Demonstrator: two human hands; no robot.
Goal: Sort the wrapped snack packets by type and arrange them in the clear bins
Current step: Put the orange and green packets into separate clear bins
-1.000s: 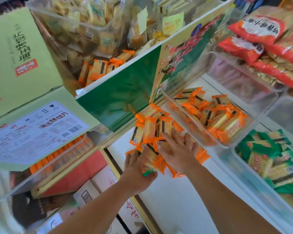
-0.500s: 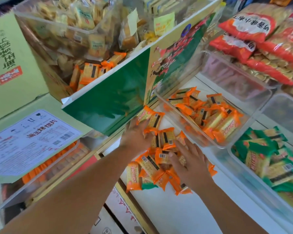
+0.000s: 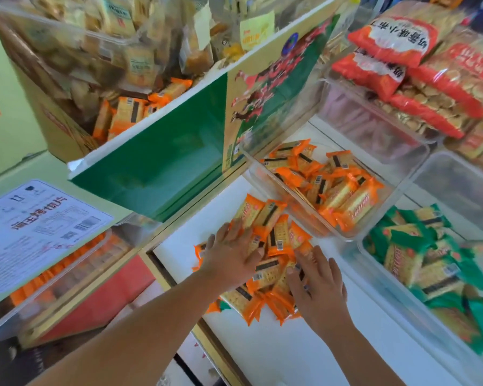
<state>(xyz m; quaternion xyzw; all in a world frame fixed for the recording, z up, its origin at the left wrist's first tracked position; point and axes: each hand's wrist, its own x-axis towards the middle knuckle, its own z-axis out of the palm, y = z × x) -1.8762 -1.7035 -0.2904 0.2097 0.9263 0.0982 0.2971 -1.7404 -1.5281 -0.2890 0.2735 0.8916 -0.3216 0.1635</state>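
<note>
— Where do we have room to move?
— On the near side the white worktop (image 3: 276,352) lies bare below the pile, out to its gold-trimmed left edge. At the far left a green carton flap (image 3: 156,168) overhangs that edge. On the right the walls of two clear bins close us in.
— And where are the packets?
— The orange packets (image 3: 273,238) are heaped mid-worktop, just near-left of the far bin (image 3: 313,218), which holds more of the same kind. The near bin (image 3: 396,310), on the right, holds green packets (image 3: 418,263).
— Which way do they point?
— They are oblong. The far ones lie side by side, long axes running near to far with a lean to the right. The near ones fan out, ends aimed near-left.
— How do they look?
— Crimped orange ends, a tan cracker face, a black stripe, and barcodes on several.
— And our hands?
— Our left hand (image 3: 232,254) lies palm down on the pile's left side, fingers (image 3: 221,235) spread flat. Our right hand (image 3: 318,285) rests on the right side, its fingers spread and lightly bent over the packets.
</note>
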